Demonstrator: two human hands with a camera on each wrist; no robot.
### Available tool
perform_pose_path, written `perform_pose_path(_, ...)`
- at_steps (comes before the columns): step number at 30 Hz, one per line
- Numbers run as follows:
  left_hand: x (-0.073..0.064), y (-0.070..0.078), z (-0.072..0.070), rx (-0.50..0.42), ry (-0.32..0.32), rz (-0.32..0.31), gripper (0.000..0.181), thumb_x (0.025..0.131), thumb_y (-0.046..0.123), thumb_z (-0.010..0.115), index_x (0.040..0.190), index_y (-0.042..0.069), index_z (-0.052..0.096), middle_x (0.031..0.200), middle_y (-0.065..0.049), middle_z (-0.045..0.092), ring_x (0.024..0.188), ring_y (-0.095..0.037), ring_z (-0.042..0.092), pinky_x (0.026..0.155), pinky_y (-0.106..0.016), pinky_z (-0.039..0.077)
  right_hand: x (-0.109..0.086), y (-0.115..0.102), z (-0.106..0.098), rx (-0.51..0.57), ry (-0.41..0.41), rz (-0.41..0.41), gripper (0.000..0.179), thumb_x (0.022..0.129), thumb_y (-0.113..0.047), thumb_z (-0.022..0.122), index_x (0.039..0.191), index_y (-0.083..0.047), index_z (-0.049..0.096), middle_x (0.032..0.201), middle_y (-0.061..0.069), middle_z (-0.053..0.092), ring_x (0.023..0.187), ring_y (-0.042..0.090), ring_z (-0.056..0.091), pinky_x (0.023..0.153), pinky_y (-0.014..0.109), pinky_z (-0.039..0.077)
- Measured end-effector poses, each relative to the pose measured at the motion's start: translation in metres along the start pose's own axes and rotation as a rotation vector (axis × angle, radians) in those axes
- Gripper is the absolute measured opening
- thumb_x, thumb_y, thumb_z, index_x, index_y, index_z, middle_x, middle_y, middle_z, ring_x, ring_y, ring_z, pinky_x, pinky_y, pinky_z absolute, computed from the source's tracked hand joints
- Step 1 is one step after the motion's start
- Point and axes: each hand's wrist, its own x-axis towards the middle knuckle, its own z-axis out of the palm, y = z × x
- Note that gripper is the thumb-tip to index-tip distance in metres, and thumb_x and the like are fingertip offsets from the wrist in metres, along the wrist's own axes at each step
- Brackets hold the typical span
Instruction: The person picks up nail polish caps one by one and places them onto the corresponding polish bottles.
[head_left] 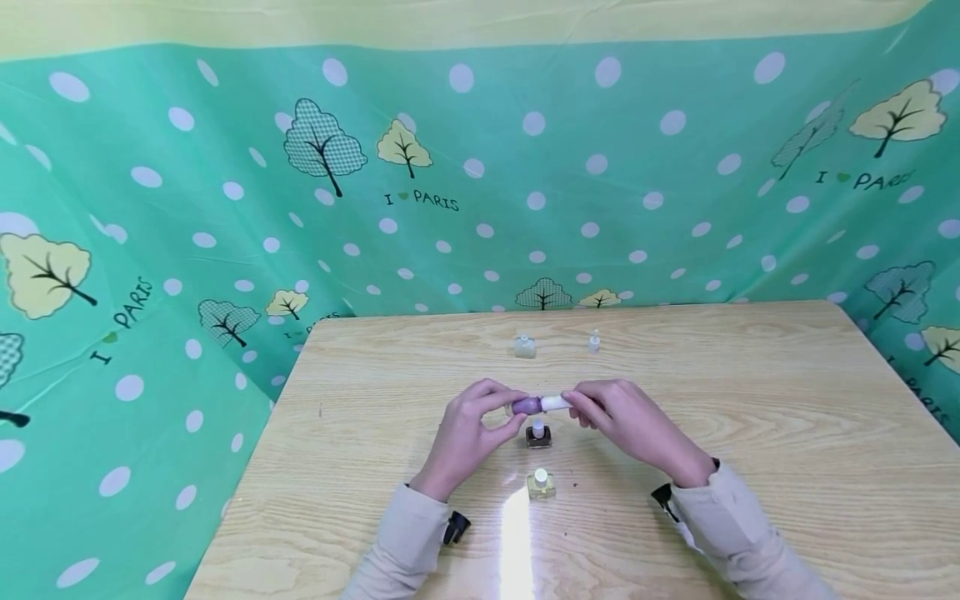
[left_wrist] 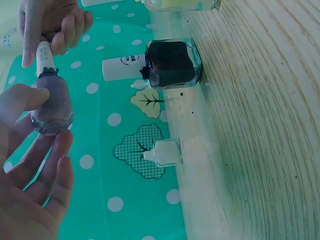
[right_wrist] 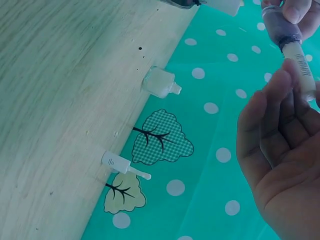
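Note:
Between both hands, above the table, a purple nail polish bottle (head_left: 527, 406) lies tilted on its side. My left hand (head_left: 471, 429) pinches its glass body between thumb and fingers. Its white cap (head_left: 556, 402) is pinched by my right hand (head_left: 619, 421); the cap meets the bottle neck, as the left wrist view shows. Just below the hands stands a dark nail polish bottle (head_left: 538, 436) with a white cap. Nearer the front is a pale yellow nail polish bottle (head_left: 541, 484), capped too.
Toward the back of the wooden table (head_left: 390, 417) stands an uncapped whitish polish bottle (head_left: 525, 347). To its right a white brush cap (head_left: 594, 341) stands with its brush pointing up. A green dotted curtain (head_left: 495, 233) hangs behind the table.

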Motion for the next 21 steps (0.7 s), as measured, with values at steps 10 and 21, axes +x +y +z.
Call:
perform_pose_path(10, -0.0004, 0.0008, -0.0013, 0.012, -0.012, -0.014, 0.022, 0.083, 0.013, 0.08, 0.105, 0.012, 0.076, 0.097, 0.004, 0.07, 0.091, -0.011, 0.067, 0.083, -0.028, 0.057, -0.0022, 0.0007, -0.0006, 0.033, 0.04, -0.028, 0.02, 0.098, -0.031, 0.062, 0.1, -0.014, 0.072, 0.074, -0.013, 0.062, 0.061, 0.0, 0.053, 0.055, 0.02, 0.049)
perform_pose_path(21, 0.0002, 0.0004, -0.0019, 0.014, -0.017, -0.03, 0.022, 0.083, 0.013, 0.08, 0.104, 0.013, 0.077, 0.096, 0.005, 0.07, 0.089, -0.011, 0.067, 0.081, -0.028, 0.057, -0.0065, 0.0035, -0.0038, 0.008, 0.092, -0.142, 0.022, 0.09, -0.015, 0.073, 0.112, -0.013, 0.071, 0.091, -0.008, 0.07, 0.073, -0.001, 0.06, 0.064, 0.02, 0.055)
